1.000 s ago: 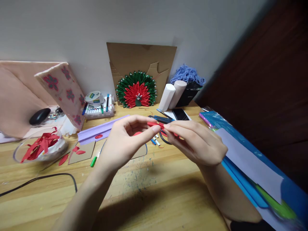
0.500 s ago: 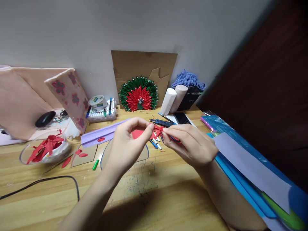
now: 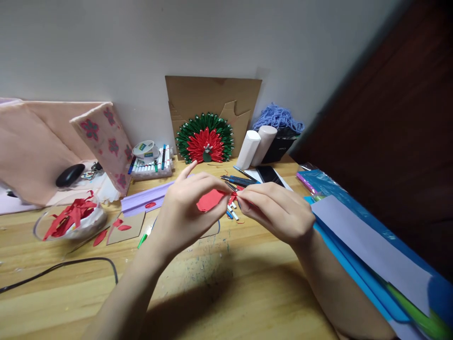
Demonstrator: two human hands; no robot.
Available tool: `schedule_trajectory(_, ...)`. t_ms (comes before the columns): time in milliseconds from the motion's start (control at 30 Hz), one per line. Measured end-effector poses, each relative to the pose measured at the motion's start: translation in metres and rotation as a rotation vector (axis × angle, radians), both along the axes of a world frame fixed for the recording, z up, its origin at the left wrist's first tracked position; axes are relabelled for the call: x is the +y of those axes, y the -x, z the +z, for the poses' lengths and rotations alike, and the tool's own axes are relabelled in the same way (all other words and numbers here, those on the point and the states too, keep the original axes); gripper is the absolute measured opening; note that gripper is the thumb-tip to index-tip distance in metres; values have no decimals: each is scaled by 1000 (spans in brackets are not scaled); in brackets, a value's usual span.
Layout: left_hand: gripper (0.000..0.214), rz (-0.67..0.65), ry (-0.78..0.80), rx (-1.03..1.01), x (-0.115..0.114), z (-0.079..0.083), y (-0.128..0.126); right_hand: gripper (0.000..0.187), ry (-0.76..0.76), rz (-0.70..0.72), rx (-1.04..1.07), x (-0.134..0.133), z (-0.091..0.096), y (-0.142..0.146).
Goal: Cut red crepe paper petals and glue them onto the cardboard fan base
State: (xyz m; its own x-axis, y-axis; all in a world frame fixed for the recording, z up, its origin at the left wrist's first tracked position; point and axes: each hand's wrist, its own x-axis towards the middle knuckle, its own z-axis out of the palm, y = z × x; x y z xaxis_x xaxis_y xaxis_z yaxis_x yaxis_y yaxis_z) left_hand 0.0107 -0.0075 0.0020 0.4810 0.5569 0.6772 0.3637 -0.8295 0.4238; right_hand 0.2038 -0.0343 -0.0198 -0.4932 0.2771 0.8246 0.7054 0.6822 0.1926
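Note:
My left hand (image 3: 194, 208) is raised over the desk, its thumb and bent fingers closed in a pinch and one finger pointing up. Facing it, my right hand (image 3: 278, 208) pinches too, fingertips almost touching the left ones. Between the fingertips shows a small piece of red ribbon or crepe paper (image 3: 234, 196), mostly hidden by the fingers. Behind the left hand's finger gap lies a larger red piece (image 3: 211, 200). Below it, partly covered by that hand, is a cardboard shape with a blue outline (image 3: 211, 230). Pens (image 3: 240, 180) and white-and-blue markers (image 3: 232, 212) lie just beyond the hands.
A clear bowl (image 3: 38, 226) of red strips stands left, near a cardboard scrap (image 3: 132, 226) with red petals. A green-and-red peacock decoration (image 3: 205, 139) leans against the wall. Marker box (image 3: 152, 172), white rolls (image 3: 248, 148), blue folders (image 3: 354, 274) and a black cable (image 3: 71, 262) surround the desk.
My hands have drawn closer together, and the left has turned, lifting one finger. Less of the red piece between the fingertips shows now. The view has shifted slightly.

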Motion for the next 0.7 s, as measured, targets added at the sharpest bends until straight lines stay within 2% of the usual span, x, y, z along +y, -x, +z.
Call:
schedule_trajectory(333, 9, 18, -354, 189, 6, -1, 4, 13, 30, -9, -20, -3, 5, 0)
schedule_trajectory(700, 10, 61, -460, 246, 3, 5, 3, 15, 46, 22, -15, -6, 7, -2)
